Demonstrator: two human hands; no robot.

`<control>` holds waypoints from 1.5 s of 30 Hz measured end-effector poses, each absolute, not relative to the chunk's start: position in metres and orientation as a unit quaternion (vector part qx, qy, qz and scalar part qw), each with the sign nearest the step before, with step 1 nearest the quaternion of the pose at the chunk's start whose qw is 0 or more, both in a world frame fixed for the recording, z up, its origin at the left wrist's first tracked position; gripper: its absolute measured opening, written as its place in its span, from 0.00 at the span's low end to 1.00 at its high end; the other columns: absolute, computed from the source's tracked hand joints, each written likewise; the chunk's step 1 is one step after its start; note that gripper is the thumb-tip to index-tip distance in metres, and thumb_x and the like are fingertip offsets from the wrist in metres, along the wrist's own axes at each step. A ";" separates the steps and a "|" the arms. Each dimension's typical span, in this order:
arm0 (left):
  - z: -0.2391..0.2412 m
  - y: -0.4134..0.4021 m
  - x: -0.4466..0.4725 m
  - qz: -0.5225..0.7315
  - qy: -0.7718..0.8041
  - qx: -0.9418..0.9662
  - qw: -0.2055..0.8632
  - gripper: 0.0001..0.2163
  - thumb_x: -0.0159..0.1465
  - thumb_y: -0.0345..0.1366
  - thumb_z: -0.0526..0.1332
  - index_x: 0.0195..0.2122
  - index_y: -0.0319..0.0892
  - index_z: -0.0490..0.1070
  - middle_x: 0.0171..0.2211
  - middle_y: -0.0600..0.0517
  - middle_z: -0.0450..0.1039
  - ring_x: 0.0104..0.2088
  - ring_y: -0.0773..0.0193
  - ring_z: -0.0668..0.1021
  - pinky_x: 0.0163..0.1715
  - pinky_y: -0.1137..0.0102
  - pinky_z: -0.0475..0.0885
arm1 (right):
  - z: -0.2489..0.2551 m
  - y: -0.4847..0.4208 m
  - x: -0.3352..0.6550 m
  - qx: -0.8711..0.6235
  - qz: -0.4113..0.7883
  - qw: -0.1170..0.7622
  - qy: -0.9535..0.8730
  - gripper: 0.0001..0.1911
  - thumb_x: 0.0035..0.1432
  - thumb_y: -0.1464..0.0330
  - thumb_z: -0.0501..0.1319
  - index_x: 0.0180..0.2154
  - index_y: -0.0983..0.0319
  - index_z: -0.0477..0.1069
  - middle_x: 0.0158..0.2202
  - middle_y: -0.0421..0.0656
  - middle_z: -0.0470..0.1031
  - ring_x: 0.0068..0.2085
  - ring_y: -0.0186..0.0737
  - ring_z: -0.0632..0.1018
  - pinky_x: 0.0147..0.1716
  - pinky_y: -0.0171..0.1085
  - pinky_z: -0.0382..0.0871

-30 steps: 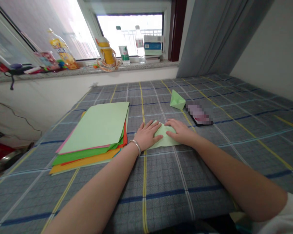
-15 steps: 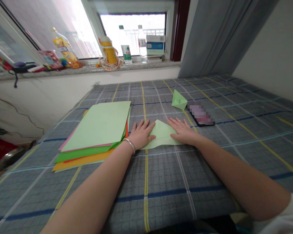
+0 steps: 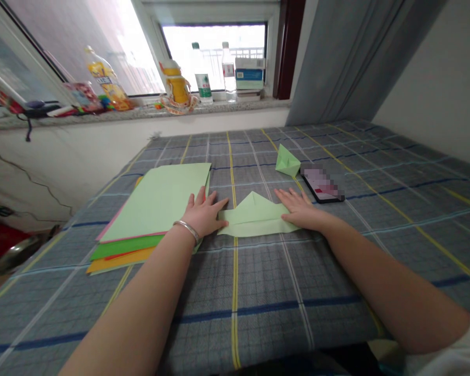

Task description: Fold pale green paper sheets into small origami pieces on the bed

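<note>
A light green folded sheet of paper (image 3: 254, 214) lies flat on the checked cloth, with a peak at its far side and a strip along its near edge. My left hand (image 3: 204, 213), a silver bangle at its wrist, is spread with its thumb at the paper's left end. On the right end of the paper rests my right hand (image 3: 301, 210), fingers stretched out. Left of my left hand is a stack of coloured paper (image 3: 160, 196), light green on top. A small folded green paper boat (image 3: 287, 162) stands beyond my right hand, beside a phone (image 3: 321, 184).
Grey checked cloth (image 3: 266, 282) covers the surface. Along the windowsill (image 3: 141, 110) stand an orange drink bottle (image 3: 108, 81), a yellow flask (image 3: 177, 86), two clear bottles and some boxes (image 3: 249, 73). A grey curtain (image 3: 337, 57) hangs at the back right.
My left hand has slid left, off the middle of the folded paper to its left end, uncovering more of it. My right hand has shifted slightly right.
</note>
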State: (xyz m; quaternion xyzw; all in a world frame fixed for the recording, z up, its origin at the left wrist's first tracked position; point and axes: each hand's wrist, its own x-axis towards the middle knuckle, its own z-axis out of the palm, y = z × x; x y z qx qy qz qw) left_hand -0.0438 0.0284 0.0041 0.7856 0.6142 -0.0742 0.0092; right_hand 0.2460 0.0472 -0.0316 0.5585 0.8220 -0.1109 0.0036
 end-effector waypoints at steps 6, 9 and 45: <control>0.006 0.031 -0.058 -0.092 0.631 0.769 0.052 0.34 0.58 0.50 0.58 0.65 0.55 0.49 0.67 0.48 0.45 0.66 0.39 0.42 0.60 0.43 0.44 | -0.034 0.049 0.260 0.560 -0.113 -0.004 0.821 0.43 0.51 0.67 0.51 0.67 0.60 0.36 0.68 0.44 0.41 0.67 0.53 0.42 0.63 0.58 0.37; 0.005 0.033 -0.061 -0.089 0.623 0.775 0.064 0.34 0.58 0.49 0.58 0.65 0.53 0.49 0.67 0.46 0.44 0.66 0.40 0.44 0.60 0.43 0.45 | -0.035 0.052 0.267 0.556 -0.125 -0.006 0.822 0.45 0.49 0.71 0.51 0.67 0.59 0.37 0.68 0.43 0.41 0.67 0.52 0.42 0.63 0.58 0.39; -0.015 0.011 0.020 0.157 0.392 0.906 -0.021 0.13 0.66 0.34 0.52 0.46 0.49 0.74 0.51 0.54 0.72 0.55 0.56 0.68 0.57 0.55 0.60 | -0.020 0.048 0.237 0.573 -0.231 -0.159 0.771 0.15 0.53 0.56 0.57 0.28 0.60 0.73 0.29 0.43 0.77 0.31 0.42 0.76 0.28 0.37 0.63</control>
